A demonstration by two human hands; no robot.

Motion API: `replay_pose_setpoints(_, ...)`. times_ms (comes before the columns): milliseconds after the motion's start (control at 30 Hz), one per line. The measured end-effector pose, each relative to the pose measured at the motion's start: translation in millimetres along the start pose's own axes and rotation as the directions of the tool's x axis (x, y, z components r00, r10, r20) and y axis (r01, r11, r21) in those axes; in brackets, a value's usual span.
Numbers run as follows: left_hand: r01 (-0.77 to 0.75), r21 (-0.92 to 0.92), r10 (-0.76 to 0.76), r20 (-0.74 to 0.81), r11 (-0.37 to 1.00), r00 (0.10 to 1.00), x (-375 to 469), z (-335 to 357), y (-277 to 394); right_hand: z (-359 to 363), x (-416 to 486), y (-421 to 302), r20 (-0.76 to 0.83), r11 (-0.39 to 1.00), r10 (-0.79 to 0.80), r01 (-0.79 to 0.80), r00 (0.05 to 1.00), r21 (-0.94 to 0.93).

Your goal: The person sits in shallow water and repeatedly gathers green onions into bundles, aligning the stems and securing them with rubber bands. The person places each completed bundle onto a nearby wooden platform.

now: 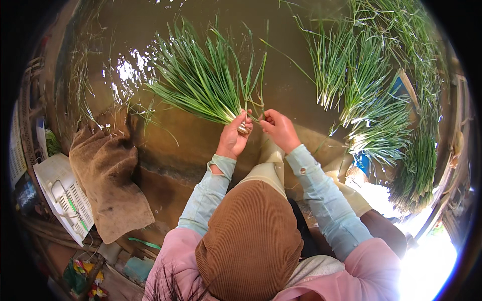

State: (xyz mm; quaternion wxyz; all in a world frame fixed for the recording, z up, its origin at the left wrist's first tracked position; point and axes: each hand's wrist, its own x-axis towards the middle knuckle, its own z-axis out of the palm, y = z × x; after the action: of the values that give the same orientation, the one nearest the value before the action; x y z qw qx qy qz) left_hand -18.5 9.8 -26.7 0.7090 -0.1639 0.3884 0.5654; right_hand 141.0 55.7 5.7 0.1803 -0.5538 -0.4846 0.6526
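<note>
My left hand [236, 136] is closed around the pale root ends of a bunch of green onions [203, 79], whose leaves fan out up and to the left over muddy water. Close beside it on the right, my right hand [276, 128] pinches at thin strands near the bunch; whether these are stems or roots is hard to tell. A few loose leaves [260, 79] stand apart from the bunch above both hands. Further right, several bunches of green onions [333, 67] lie in the water with their white ends towards me.
Brown cloth sacking [109, 184] drapes at the left beside a white perforated plastic basket [64, 195]. A long heap of green stalks [418, 150] runs along the right edge. Brown water [263, 22] spreads ahead, with loose stalks floating at the left. Light-coloured boots stand below my hands.
</note>
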Motion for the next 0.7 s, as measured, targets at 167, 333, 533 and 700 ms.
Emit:
replay_pose_setpoints(167, 0.093, 0.027, -0.094, 0.043, 0.995, 0.995, -5, -2, 3, -76, 10, -19, 0.014, 0.993, -0.116, 0.116, 0.993, -0.037)
replay_pose_setpoints(333, 0.141, 0.009, -0.142, 0.055, 0.990, 0.988, -10, -4, -4, -199, 41, -88, -0.685, 0.767, -0.261, 0.577, 0.680, 0.280)
replay_pose_setpoints(533, 0.146, 0.069, -0.148, 0.020, 0.987, 0.989, -13, -3, -12, -125, 47, -70, -0.403, 0.887, -0.404, 0.244, 0.821, -0.393)
replay_pose_setpoints(700, 0.167, 0.069, -0.170, 0.036, 0.984, 0.985, -15, -11, -19, -7, 36, 4, 0.092, 0.556, -0.520, 0.418, 0.849, -0.718)
